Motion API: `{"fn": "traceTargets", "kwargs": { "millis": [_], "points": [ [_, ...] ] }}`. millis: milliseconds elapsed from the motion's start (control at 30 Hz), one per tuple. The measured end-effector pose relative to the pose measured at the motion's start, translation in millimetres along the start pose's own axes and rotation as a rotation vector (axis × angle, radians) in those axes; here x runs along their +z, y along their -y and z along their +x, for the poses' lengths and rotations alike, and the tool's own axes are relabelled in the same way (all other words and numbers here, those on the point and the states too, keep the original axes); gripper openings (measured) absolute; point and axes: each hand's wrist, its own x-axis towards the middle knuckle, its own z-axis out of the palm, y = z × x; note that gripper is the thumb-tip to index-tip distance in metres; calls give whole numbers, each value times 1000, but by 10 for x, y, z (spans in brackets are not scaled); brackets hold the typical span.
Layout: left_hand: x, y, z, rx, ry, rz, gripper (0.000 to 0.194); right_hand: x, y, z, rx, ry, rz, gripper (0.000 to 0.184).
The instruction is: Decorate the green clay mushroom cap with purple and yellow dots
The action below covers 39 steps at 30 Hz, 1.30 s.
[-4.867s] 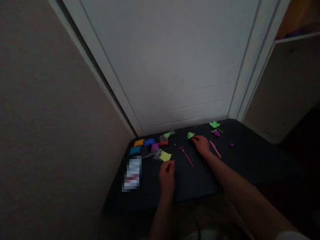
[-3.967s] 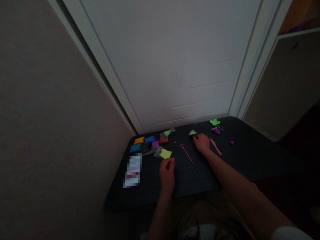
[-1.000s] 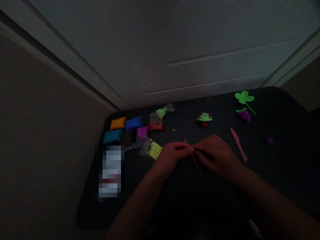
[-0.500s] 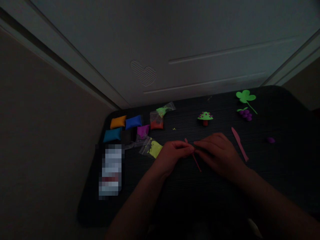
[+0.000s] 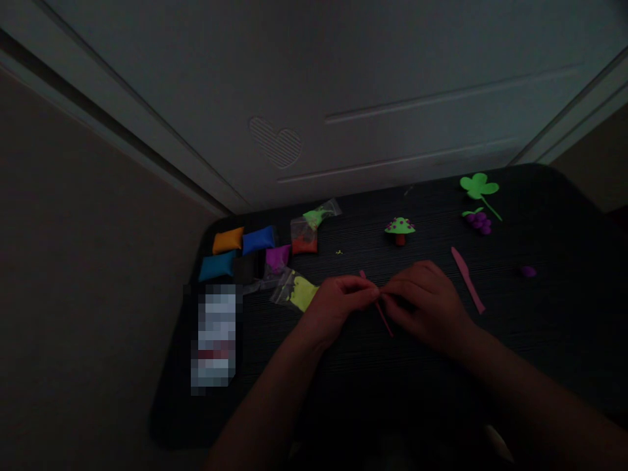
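Note:
My left hand (image 5: 338,301) and my right hand (image 5: 424,297) meet at the fingertips above the black table. Both are closed in a pinch. Whatever sits between the fingers is too small and dark to make out. A thin pink modelling stick (image 5: 385,319) lies slantwise on the table beneath the fingertips, its middle partly covered. Behind the hands stands a clay mushroom (image 5: 400,227) with a green, purple-dotted cap and a red stem. To the right of my right hand lies a pink plastic knife (image 5: 468,280). A bag of yellow clay (image 5: 303,292) lies partly behind my left hand.
Several clay packets, among them an orange packet (image 5: 228,241) and a blue packet (image 5: 259,240), lie at the left. A blurred-out white item (image 5: 216,340) is before them. Clay grapes (image 5: 479,222), a green clover (image 5: 478,187) and a purple lump (image 5: 528,271) lie right.
My right hand has let go of the mushroom, which now stands alone, and come to my left hand. The purple bit by the stick's tip no longer shows there. The view has tilted down.

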Motion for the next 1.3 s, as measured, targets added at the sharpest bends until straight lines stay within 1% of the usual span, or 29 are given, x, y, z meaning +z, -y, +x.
{"fn": "traceTargets", "kwargs": {
  "millis": [200,400,633,833,1000,1133,1233,1300],
  "points": [
    [14,-16,-2,15,7,5,13,-21,25,4,50,8,62,5],
    [5,-19,0,26,9,-41,14,-37,25,13,66,42,106,19],
    [3,1,1,16,28,-28,15,3,-49,-17,39,52,114,16],
    [-6,-13,-2,33,22,31,17,-54,10,20,78,41,132,11],
    [-23,-17,1,69,-12,139,22,-119,29,33,163,13,157,9],
    [-22,-39,-6,133,-67,294,26,-110,19,13,199,7,191,8],
    [-41,-73,-11,218,-150,463,27,-81,20,7,188,16,210,7],
    [-73,-91,-6,296,-243,600,26,-64,20,8,190,23,221,6]
  ]
}}
